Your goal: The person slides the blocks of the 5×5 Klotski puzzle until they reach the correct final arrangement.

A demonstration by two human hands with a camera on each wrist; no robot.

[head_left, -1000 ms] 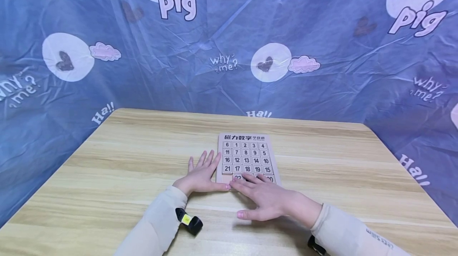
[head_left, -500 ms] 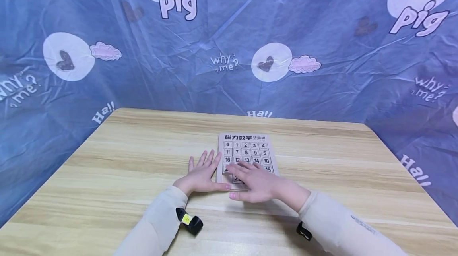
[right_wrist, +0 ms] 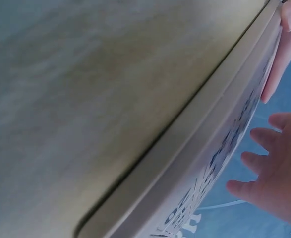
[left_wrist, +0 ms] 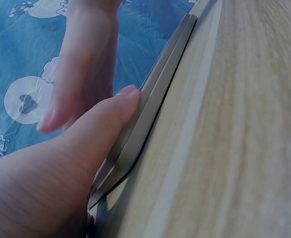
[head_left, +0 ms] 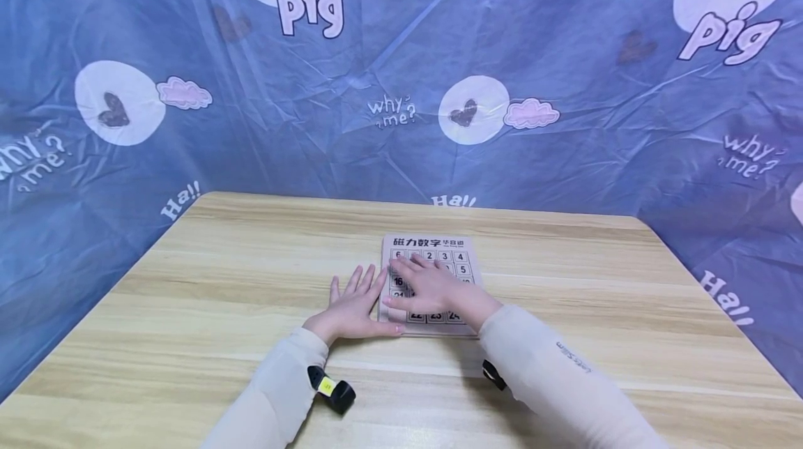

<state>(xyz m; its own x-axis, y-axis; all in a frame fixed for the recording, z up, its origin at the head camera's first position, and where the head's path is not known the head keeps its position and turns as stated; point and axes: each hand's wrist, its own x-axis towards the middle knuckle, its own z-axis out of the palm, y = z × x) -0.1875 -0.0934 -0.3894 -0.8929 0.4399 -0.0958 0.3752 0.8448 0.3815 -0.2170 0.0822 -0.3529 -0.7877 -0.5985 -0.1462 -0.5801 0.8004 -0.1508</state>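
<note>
In the head view, a number sliding puzzle (head_left: 433, 330) lies flat on the table, with printed characters along its far edge and rows of square tiles. An unfilled slot shows at its near left corner, beside tile 22. My left hand (head_left: 354, 309) rests along the puzzle's left side, fingers spread and straight. Its thumb (left_wrist: 128, 94) touches the near edge in the left wrist view. My right hand (head_left: 433, 288) is over the tiles with fingers apart and extended, covering much of the middle rows. Nothing is held in either hand.
The wooden table (head_left: 219, 275) surrounds the puzzle on all sides. Behind it hangs a blue patterned cloth (head_left: 376, 37). A black wrist camera (head_left: 332, 393) is strapped to the left sleeve; another black camera (head_left: 493, 374) shows under the right one.
My right hand has moved forward and slightly left across the puzzle, from its near edge to the upper rows. The near row with 22 and 24 has come into sight. My left hand stays put.
</note>
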